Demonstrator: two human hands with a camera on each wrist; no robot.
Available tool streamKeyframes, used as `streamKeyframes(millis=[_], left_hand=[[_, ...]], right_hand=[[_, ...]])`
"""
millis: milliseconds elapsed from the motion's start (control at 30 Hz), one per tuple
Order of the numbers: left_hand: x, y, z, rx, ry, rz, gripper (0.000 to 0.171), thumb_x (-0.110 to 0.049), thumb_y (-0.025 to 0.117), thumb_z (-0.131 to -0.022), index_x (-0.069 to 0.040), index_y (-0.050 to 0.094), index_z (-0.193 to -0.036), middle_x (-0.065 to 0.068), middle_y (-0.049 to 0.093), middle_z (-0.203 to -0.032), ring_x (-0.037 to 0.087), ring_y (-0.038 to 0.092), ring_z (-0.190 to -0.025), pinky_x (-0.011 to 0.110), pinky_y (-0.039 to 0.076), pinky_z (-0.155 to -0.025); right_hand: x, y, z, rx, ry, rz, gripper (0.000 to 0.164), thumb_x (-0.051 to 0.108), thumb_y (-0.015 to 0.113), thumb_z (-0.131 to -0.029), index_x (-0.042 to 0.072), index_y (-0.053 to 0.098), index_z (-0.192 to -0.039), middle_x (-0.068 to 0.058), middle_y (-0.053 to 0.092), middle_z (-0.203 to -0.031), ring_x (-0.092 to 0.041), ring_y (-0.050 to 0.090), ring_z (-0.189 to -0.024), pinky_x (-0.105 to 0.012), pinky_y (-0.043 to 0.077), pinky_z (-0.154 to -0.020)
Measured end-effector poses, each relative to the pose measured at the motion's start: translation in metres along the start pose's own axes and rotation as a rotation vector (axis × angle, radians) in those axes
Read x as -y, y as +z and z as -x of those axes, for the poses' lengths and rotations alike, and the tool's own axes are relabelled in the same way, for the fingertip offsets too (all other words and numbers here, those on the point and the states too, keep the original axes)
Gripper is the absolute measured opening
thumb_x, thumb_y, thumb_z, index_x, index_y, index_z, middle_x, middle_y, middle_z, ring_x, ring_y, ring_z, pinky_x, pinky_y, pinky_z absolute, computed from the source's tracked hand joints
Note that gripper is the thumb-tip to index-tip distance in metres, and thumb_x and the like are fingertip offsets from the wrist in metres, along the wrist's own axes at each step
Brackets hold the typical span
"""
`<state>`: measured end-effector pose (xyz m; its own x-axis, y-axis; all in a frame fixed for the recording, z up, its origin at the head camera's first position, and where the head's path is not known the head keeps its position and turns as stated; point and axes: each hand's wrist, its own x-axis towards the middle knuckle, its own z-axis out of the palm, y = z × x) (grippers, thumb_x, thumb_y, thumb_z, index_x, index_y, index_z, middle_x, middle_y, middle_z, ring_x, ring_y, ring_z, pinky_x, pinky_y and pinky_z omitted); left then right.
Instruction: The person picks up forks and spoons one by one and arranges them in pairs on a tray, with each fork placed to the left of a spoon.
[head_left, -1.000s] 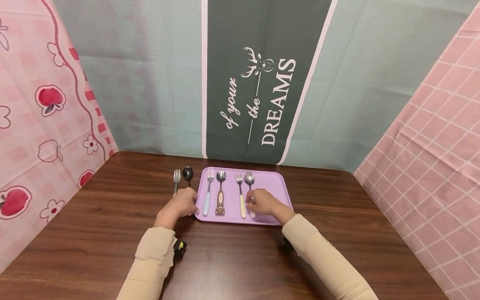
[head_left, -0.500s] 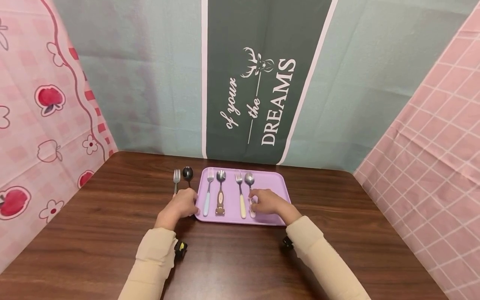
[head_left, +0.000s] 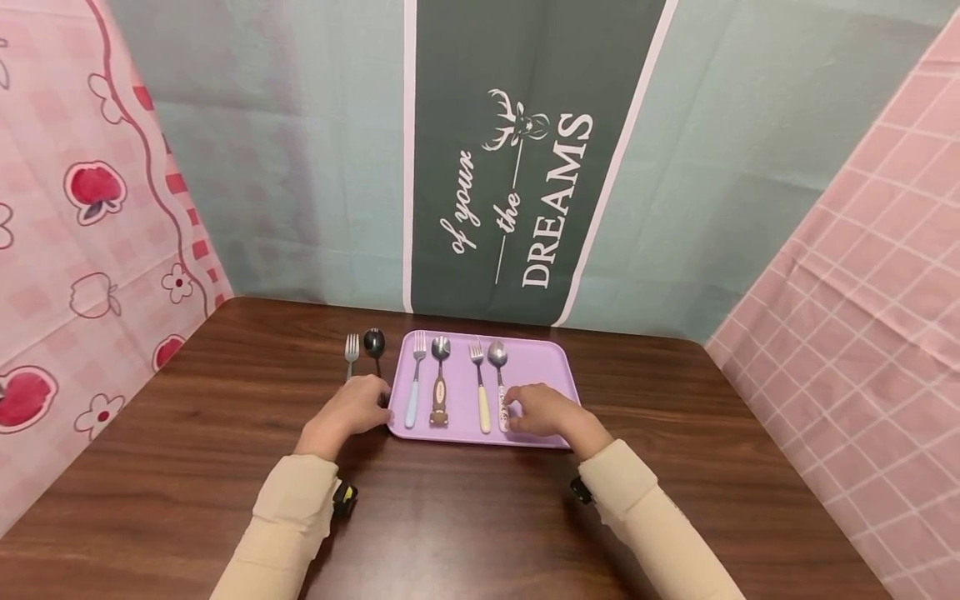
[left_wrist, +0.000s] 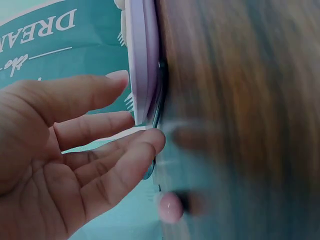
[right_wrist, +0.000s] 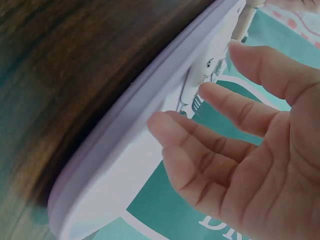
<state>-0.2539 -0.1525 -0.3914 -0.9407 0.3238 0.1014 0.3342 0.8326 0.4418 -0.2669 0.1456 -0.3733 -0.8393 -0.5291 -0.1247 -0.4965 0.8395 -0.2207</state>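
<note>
A lilac tray carries two forks and two spoons in a row. From the left lie a blue-handled fork, a spoon with a brown bear handle, a cream-handled fork and a spoon with a patterned white handle. My right hand hovers just right of that last handle, fingers loosely bent and holding nothing. At the tray's left edge, my left hand hangs over the lower parts of a black spoon and another fork, hiding their handles. Its fingers are relaxed and apart from the thumb.
The dark wooden table extends around the tray. A teal and grey printed cloth hangs behind it. Pink patterned cloths stand at the left and right.
My right hand has drawn off to the right from the white spoon handle, uncovering more of it. My left hand has shifted slightly left. The cutlery keeps its arrangement.
</note>
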Motion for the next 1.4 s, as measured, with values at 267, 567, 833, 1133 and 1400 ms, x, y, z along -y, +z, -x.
streamKeyframes(millis=[267, 567, 833, 1133, 1400], left_hand=[[0.006, -0.005, 0.007, -0.006, 0.007, -0.043, 0.027, -0.009, 0.071, -0.074, 0.003, 0.066, -0.096, 0.016, 0.061, -0.092, 0.034, 0.056, -0.092, 0.047, 0.044, -0.08], [0.011, -0.008, 0.012, -0.061, 0.044, -0.048, 0.025, -0.009, 0.07, -0.076, 0.002, 0.067, -0.098, 0.012, 0.058, -0.09, 0.031, 0.056, -0.089, 0.044, 0.045, -0.078], [0.014, -0.012, 0.017, -0.068, 0.03, -0.08, 0.024, -0.008, 0.07, -0.077, 0.001, 0.068, -0.1, 0.015, 0.057, -0.095, 0.031, 0.056, -0.091, 0.045, 0.045, -0.078], [0.018, -0.014, 0.02, -0.034, -0.01, -0.117, 0.028, -0.011, 0.071, -0.076, 0.002, 0.067, -0.101, 0.015, 0.058, -0.094, 0.033, 0.057, -0.091, 0.046, 0.045, -0.078], [0.016, -0.017, 0.021, -0.012, -0.049, -0.13, 0.029, -0.012, 0.072, -0.074, 0.002, 0.066, -0.099, 0.016, 0.055, -0.09, 0.034, 0.057, -0.087, 0.047, 0.045, -0.076]], right_hand=[[-0.002, -0.002, 0.017, -0.007, 0.072, 0.013, 0.029, 0.014, 0.068, -0.08, 0.002, 0.062, -0.106, -0.013, 0.064, -0.097, -0.026, 0.057, -0.09, -0.042, 0.042, -0.085], [-0.009, -0.004, 0.032, -0.039, 0.126, 0.017, 0.032, 0.014, 0.067, -0.082, -0.001, 0.061, -0.109, -0.015, 0.061, -0.102, -0.028, 0.055, -0.094, -0.043, 0.041, -0.089], [-0.016, -0.002, 0.042, -0.152, 0.126, 0.126, 0.03, 0.01, 0.068, -0.075, -0.004, 0.061, -0.101, -0.015, 0.059, -0.085, -0.027, 0.055, -0.078, -0.043, 0.045, -0.075], [-0.022, -0.001, 0.06, -0.186, 0.165, 0.139, 0.024, 0.01, 0.07, -0.073, -0.002, 0.059, -0.091, -0.013, 0.055, -0.075, -0.028, 0.054, -0.073, -0.043, 0.045, -0.067], [-0.022, -0.001, 0.067, -0.231, 0.234, 0.167, 0.023, 0.011, 0.07, -0.073, 0.0, 0.056, -0.088, -0.017, 0.054, -0.077, -0.034, 0.057, -0.073, -0.048, 0.045, -0.06]])
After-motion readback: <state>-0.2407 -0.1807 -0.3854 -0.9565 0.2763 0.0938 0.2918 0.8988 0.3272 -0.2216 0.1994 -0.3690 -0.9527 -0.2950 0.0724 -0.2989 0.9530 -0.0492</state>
